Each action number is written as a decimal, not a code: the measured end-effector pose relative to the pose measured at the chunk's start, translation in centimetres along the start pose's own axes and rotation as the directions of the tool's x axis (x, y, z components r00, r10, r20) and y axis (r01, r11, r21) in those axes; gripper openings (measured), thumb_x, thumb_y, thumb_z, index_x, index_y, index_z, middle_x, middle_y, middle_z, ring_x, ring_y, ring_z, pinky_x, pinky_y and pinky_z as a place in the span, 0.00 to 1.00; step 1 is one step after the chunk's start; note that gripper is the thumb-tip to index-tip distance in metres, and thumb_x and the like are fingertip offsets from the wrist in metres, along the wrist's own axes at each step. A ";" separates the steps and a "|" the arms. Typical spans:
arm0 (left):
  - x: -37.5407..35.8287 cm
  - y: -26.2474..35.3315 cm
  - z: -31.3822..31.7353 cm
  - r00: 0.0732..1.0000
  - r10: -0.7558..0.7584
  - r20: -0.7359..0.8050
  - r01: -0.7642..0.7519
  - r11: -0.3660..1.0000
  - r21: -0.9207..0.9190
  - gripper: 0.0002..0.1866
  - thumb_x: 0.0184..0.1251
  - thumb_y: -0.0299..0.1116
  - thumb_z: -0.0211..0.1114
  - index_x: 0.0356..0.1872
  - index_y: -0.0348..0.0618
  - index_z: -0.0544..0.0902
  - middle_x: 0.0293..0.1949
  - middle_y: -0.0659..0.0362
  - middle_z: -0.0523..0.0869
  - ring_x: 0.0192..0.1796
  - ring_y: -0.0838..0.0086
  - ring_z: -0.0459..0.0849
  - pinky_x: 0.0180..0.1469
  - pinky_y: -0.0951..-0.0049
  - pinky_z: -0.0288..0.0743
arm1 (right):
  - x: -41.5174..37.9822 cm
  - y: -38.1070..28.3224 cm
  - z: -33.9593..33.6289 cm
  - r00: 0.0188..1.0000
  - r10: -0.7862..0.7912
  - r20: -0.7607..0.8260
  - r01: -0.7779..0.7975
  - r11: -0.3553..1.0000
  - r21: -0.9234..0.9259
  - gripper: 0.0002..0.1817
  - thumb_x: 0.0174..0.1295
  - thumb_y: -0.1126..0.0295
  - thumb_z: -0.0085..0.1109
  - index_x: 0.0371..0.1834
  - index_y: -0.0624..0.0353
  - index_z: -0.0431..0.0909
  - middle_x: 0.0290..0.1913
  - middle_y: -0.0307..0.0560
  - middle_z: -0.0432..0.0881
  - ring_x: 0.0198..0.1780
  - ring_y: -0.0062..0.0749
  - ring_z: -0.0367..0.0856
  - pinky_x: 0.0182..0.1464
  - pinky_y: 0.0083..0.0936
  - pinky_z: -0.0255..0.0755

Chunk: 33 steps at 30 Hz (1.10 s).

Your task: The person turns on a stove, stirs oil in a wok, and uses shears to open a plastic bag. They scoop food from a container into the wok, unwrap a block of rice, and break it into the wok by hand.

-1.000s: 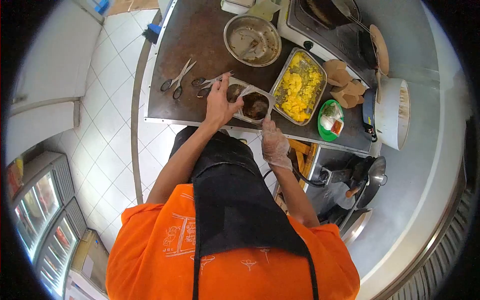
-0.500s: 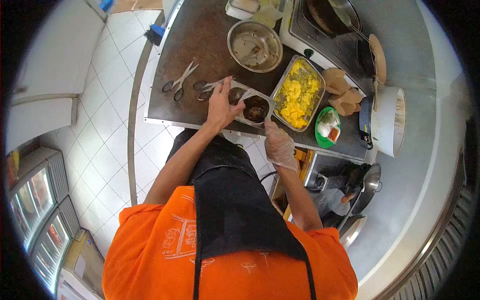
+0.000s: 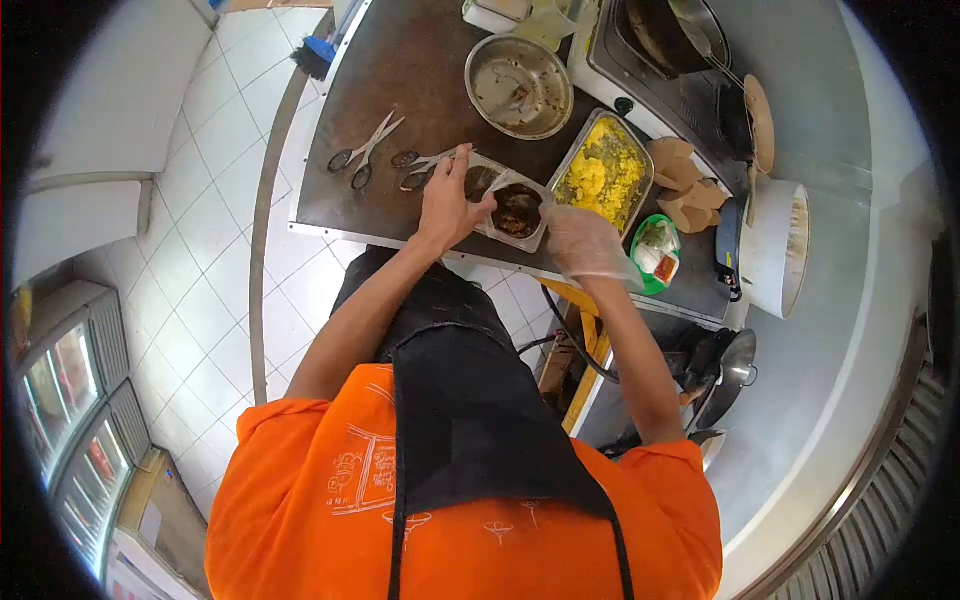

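My bare left hand (image 3: 450,208) is over the left part of a clear plastic container (image 3: 532,240) at the counter's front edge. Its thumb reaches across the container and its fingers point away from me, holding it. Dark brown food (image 3: 517,210) lies inside the container. My right hand (image 3: 582,243), in a loose clear plastic glove, is at the container's right rim; the glove and blur hide how its fingers are bent. Just beyond my left fingers lie black-handled scissors (image 3: 412,170), partly covered. To the right is a metal tray (image 3: 562,178) of yellow food (image 3: 605,170).
A second pair of scissors (image 3: 366,152) lies to the left. Behind stand a used steel bowl (image 3: 480,105) and a stove with a pan (image 3: 655,45). Near my right hand are a green dish (image 3: 650,285), brown cartons (image 3: 688,190) and a white pot (image 3: 765,250).
My gloved right hand has moved from the container's lower right corner up and to the right, and turned. My left hand stays on the container. The view has shifted slightly.
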<state>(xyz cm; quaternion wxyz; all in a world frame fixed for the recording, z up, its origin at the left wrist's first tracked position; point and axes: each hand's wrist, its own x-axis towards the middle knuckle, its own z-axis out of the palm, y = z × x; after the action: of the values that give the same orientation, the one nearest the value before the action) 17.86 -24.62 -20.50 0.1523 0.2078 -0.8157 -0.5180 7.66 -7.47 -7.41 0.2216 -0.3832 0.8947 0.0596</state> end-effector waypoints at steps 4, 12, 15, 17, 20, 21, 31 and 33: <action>0.8 -0.2 0.1 0.998 -0.060 0.030 0.060 0.998 0.013 0.48 0.52 0.36 0.78 0.74 0.41 0.63 0.52 0.41 0.78 0.53 0.44 0.81 0.56 0.54 0.77 | 3.5 -1.4 0.3 0.980 -0.167 0.109 0.194 0.925 -0.326 0.10 0.62 0.71 0.58 0.41 0.60 0.87 0.42 0.55 0.90 0.44 0.50 0.90 0.45 0.42 0.83; 0.5 -0.3 0.0 0.998 -0.057 0.014 0.057 0.998 0.004 0.47 0.51 0.36 0.78 0.74 0.41 0.64 0.50 0.43 0.78 0.51 0.45 0.81 0.53 0.54 0.78 | 9.2 3.2 1.8 0.867 -0.280 0.412 0.363 0.921 -0.139 0.12 0.59 0.72 0.60 0.44 0.54 0.87 0.40 0.50 0.89 0.46 0.49 0.88 0.48 0.40 0.82; 0.5 -0.5 0.1 0.999 -0.051 0.011 0.051 0.999 -0.017 0.47 0.51 0.36 0.77 0.74 0.41 0.65 0.49 0.43 0.77 0.50 0.45 0.81 0.52 0.54 0.78 | 9.0 3.9 0.2 0.834 -0.291 0.470 0.312 0.949 0.034 0.14 0.61 0.74 0.60 0.49 0.53 0.88 0.41 0.48 0.90 0.47 0.45 0.88 0.51 0.36 0.80; 0.5 -0.7 0.2 0.999 -0.044 0.000 0.044 0.999 -0.029 0.47 0.51 0.36 0.77 0.74 0.41 0.65 0.49 0.43 0.77 0.50 0.45 0.81 0.52 0.54 0.78 | 8.5 4.3 -0.5 0.831 -0.222 0.510 0.213 0.974 0.078 0.15 0.62 0.74 0.59 0.51 0.52 0.87 0.41 0.47 0.90 0.48 0.43 0.87 0.52 0.34 0.79; 0.6 -0.7 0.3 0.999 -0.029 -0.044 0.028 0.999 -0.036 0.47 0.51 0.35 0.77 0.74 0.40 0.65 0.48 0.43 0.78 0.49 0.45 0.82 0.52 0.53 0.78 | 7.5 5.4 -0.5 0.864 -0.148 0.481 0.033 0.970 0.240 0.15 0.64 0.75 0.58 0.52 0.54 0.87 0.40 0.47 0.90 0.46 0.40 0.87 0.52 0.33 0.79; 0.6 -0.7 0.3 0.999 -0.035 -0.032 0.034 0.999 -0.036 0.47 0.51 0.35 0.77 0.74 0.40 0.65 0.48 0.43 0.78 0.49 0.45 0.82 0.52 0.53 0.78 | 6.5 4.7 -1.2 0.921 -0.087 0.380 -0.008 0.971 0.241 0.15 0.64 0.73 0.58 0.52 0.54 0.87 0.44 0.50 0.89 0.48 0.42 0.88 0.53 0.35 0.80; 0.8 -0.4 0.3 0.998 -0.042 -0.045 0.041 0.999 -0.021 0.45 0.52 0.34 0.77 0.73 0.39 0.66 0.48 0.42 0.78 0.50 0.45 0.82 0.54 0.54 0.78 | -3.5 -0.8 5.9 0.896 0.127 -0.425 -0.107 0.992 0.071 0.23 0.60 0.77 0.55 0.59 0.47 0.83 0.44 0.50 0.89 0.44 0.48 0.89 0.47 0.41 0.82; 0.7 -0.1 -0.1 0.998 -0.053 -0.016 0.052 0.998 -0.031 0.45 0.52 0.35 0.77 0.73 0.39 0.66 0.48 0.42 0.78 0.50 0.45 0.81 0.54 0.54 0.77 | -4.4 -0.6 6.9 0.871 0.150 -0.468 -0.096 0.986 0.137 0.23 0.60 0.77 0.55 0.58 0.47 0.83 0.45 0.50 0.89 0.44 0.48 0.89 0.46 0.41 0.82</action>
<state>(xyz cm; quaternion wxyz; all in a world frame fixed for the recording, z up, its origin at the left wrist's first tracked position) 17.35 -25.07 -20.53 0.1487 0.2311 -0.8005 -0.5326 13.22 -3.08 -11.59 0.0113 -0.3157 0.9461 -0.0716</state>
